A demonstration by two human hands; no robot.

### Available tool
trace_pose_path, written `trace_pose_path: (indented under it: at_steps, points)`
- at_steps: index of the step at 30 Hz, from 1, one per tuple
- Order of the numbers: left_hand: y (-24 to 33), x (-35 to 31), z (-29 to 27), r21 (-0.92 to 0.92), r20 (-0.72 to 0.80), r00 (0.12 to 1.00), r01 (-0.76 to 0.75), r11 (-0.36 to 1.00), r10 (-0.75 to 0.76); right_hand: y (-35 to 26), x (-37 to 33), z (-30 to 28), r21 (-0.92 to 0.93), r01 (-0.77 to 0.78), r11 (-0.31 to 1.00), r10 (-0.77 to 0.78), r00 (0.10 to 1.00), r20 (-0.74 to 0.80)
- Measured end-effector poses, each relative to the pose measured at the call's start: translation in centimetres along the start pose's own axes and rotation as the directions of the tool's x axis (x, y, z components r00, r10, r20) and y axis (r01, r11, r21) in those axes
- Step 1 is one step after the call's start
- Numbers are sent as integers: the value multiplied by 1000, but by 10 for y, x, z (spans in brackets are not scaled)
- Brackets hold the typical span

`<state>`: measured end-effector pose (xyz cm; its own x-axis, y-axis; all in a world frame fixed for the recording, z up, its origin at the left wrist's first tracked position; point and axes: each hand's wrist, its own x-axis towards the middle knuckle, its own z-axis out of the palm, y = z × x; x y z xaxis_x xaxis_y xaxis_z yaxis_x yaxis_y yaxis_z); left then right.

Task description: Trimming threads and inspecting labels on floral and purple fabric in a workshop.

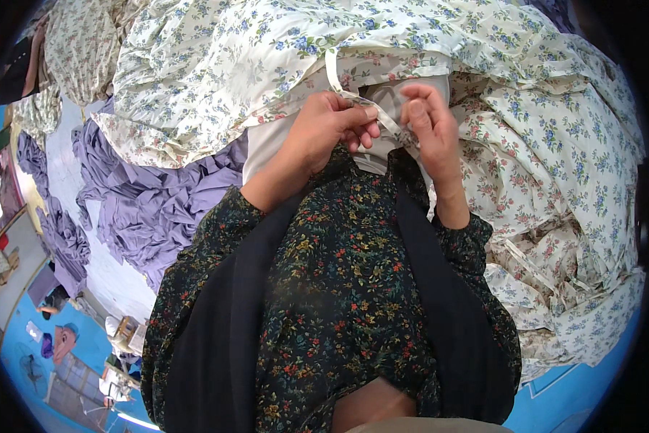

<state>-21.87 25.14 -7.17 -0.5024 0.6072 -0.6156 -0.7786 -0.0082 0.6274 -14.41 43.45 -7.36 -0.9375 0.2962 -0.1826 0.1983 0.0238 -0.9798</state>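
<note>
A narrow fabric tie, whitish with a faint print, comes down from the floral cloth and runs between my hands. My left hand pinches it between thumb and fingers. Close by on the right is my right hand, its fingers bent and blurred by motion. The tie reaches its lower fingers, but whether they grip it I cannot tell. White cloth with blue and pink flowers spreads in folds beyond both hands. A pale grey surface shows under my left wrist.
Crumpled purple cloth lies heaped to the left. More floral cloth is piled on the right, with loose strips in its folds. Sewing machines stand farther off at the lower left, near a blue floor or wall.
</note>
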Motion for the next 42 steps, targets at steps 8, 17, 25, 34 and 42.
trace_pose_path:
  at_steps: [8, 17, 25, 34, 42]
  points:
    - [7, -2, -11, -70, -75, 996, -46, 996, 41, -2, -5, -4, 150, -211, 966, 189, 971, 146]
    - [2, 2, -9, -19, -162, 979, -127, 992, 122, -2, -10, -7, 161, -294, 942, 259, 943, 208]
    - [-1, -3, 1, 145, -154, 974, -142, 979, 164, -17, -10, -14, 183, -405, 896, 369, 907, 202]
    - [-14, 1, 6, 97, 13, 984, -176, 980, 176, -7, -13, 1, 230, -284, 931, 261, 957, 127]
    - [-16, -3, 6, 539, -61, 965, -182, 822, 254, -2, -2, 5, -46, -151, 987, 158, 969, 190]
